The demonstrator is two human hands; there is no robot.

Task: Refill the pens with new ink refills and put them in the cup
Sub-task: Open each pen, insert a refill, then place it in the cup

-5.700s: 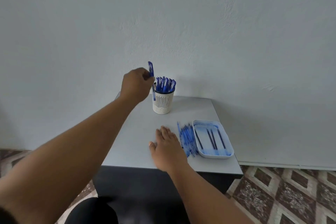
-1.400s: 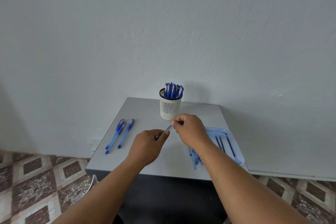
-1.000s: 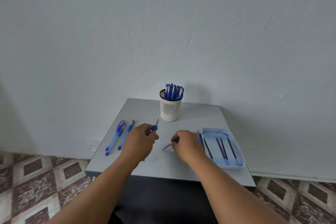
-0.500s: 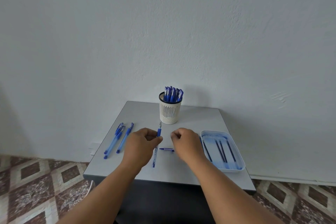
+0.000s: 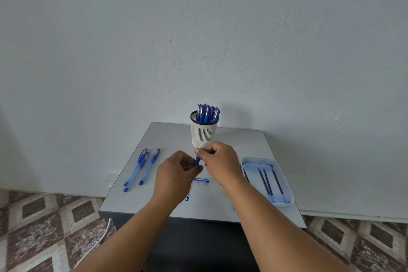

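Both hands, the left hand point(image 5: 176, 169) and right hand point(image 5: 217, 159), grip one pen point(image 5: 197, 159), apparently mid-refill; next it likely needs closing and dropping into the cup point(image 5: 204, 133).

Right hand point(image 5: 217, 160) now grips pen point(image 5: 197, 159), apparently.

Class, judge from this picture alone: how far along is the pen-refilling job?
Done: the cup already holds a bunch of pens. In hand: the left hand and right hand both grip one pen, with a cap lying below. Left: three pens lie loose on the table, and refills remain in the tray.
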